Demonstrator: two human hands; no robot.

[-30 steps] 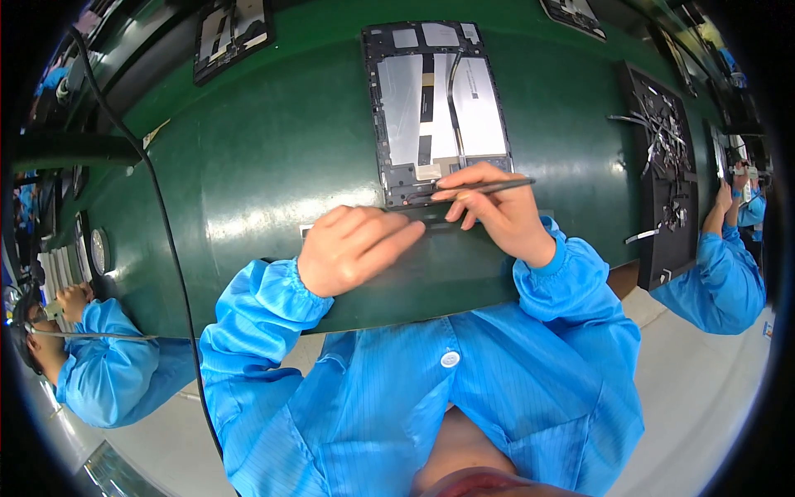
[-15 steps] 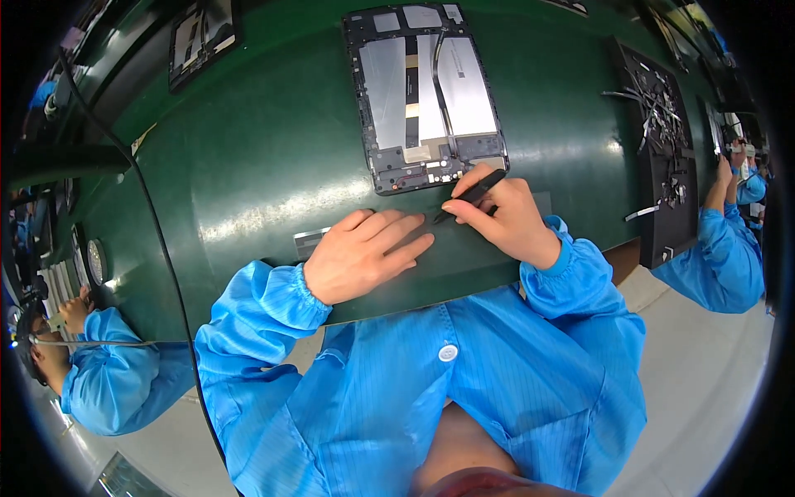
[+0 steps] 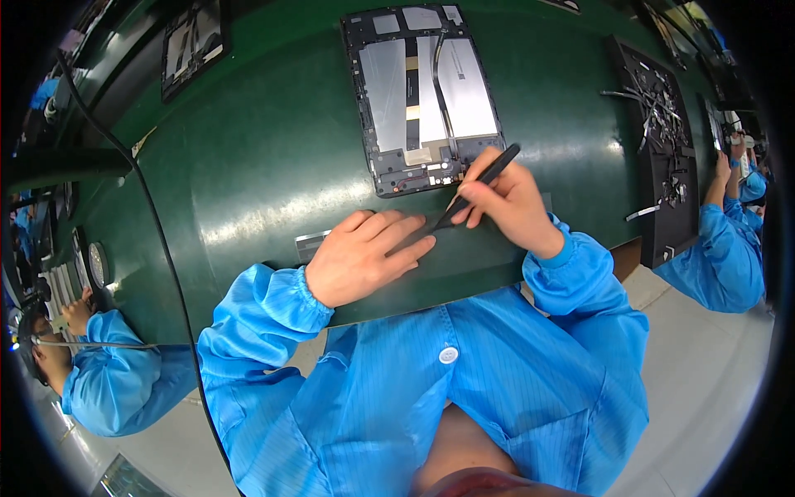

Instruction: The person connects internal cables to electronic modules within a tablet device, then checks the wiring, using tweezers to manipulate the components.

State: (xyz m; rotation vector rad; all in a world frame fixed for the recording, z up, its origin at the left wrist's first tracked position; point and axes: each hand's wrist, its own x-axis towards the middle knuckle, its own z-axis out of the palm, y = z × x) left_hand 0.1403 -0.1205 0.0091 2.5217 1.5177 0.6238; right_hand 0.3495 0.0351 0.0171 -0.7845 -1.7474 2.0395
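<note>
My left hand (image 3: 364, 257) lies on the green table with its fingers stretched out, over a flat strip (image 3: 310, 245) whose shiny end shows past the wrist. My right hand (image 3: 515, 207) pinches slim black tweezers (image 3: 495, 166), their tips pointing down at the table beside the left fingertips. Whatever small thing may be at the tips is too dark to make out. Just beyond both hands lies an opened tablet (image 3: 426, 99), with silver panels, a dark cable and a small circuit board along its near edge.
At the right, a black tray (image 3: 662, 174) holds a heap of thin ribbon-like parts. Another opened tablet (image 3: 195, 45) is at the far left. A black cable (image 3: 153, 199) hangs across the left side. Co-workers in blue sleeves sit left (image 3: 116, 377) and right (image 3: 716, 257).
My right hand has shifted slightly, and the handle of the tweezers now points farther away from me. The far-left tablet has moved a little left and nearer. My left hand is nearly still.
</note>
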